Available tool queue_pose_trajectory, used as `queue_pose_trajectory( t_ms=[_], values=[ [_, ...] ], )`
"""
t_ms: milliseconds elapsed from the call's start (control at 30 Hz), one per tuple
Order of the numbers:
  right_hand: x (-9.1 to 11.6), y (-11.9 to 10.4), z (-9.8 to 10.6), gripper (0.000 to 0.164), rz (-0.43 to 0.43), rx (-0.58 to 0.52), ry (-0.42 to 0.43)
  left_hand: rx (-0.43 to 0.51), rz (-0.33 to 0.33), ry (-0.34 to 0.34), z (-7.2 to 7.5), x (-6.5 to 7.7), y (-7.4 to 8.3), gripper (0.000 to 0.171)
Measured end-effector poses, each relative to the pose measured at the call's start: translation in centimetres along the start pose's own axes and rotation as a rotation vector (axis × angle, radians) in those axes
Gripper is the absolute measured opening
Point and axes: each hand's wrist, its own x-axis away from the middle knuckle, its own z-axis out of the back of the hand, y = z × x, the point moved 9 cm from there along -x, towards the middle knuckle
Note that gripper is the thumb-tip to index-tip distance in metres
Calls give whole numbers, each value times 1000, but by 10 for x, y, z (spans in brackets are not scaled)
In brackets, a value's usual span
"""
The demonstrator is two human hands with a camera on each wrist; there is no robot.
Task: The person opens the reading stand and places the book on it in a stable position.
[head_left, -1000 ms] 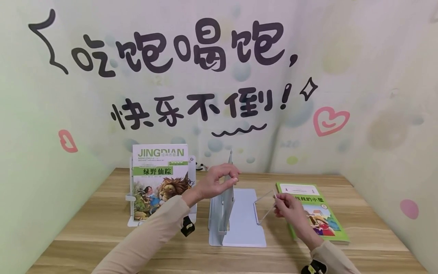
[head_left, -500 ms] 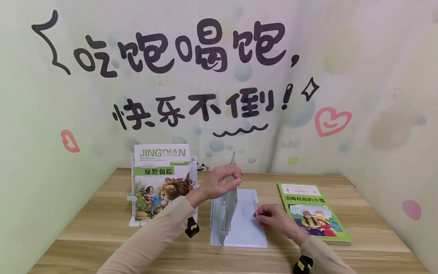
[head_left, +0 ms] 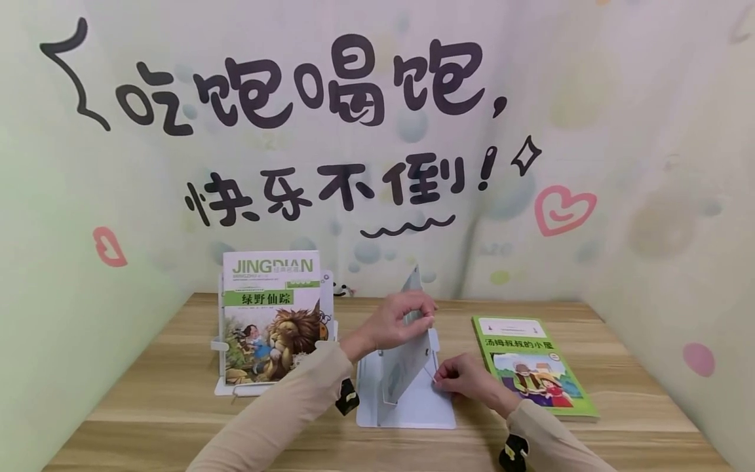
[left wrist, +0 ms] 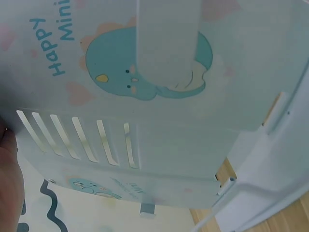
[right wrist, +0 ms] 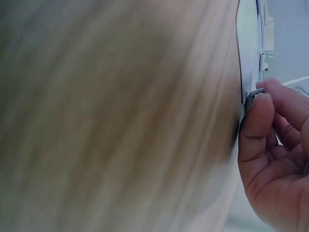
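A pale blue metal book stand [head_left: 406, 370] stands mid-table, its back panel raised and tilted over its flat base [head_left: 421, 414]. My left hand [head_left: 396, 320] grips the panel near its top edge. In the left wrist view, the panel [left wrist: 178, 150] shows slots and a dinosaur print, with part of the left hand [left wrist: 9, 183] at the edge. Low on the right side, my right hand [head_left: 472, 380] pinches the stand's thin wire support [head_left: 431, 372] between thumb and fingers. The right wrist view shows the wire end [right wrist: 257, 92] at the fingertips of that hand [right wrist: 275, 159].
To the left, a book with a lion cover [head_left: 271, 321] leans upright on another white stand [head_left: 328, 295]. A green-edged book [head_left: 533, 367] lies flat on the wooden table [head_left: 318, 446] at the right. A printed wall cloth [head_left: 643, 131] hangs behind.
The right hand has moved left and down, bringing the wire support from its raised position toward the panel. The panel now tilts further right, and the left hand has shifted right with it.
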Motion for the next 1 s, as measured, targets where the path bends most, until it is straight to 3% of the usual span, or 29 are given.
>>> queue_pose_trajectory(
  t_ms=[300,1000],
  values=[
    [1,6,0,13,-89,-42,9,-6,-16,5,-7,-2,-1,7],
    [1,7,-6,10,-119,-49,11,-35,-10,-25,-18,-3,-2,7]
  ],
)
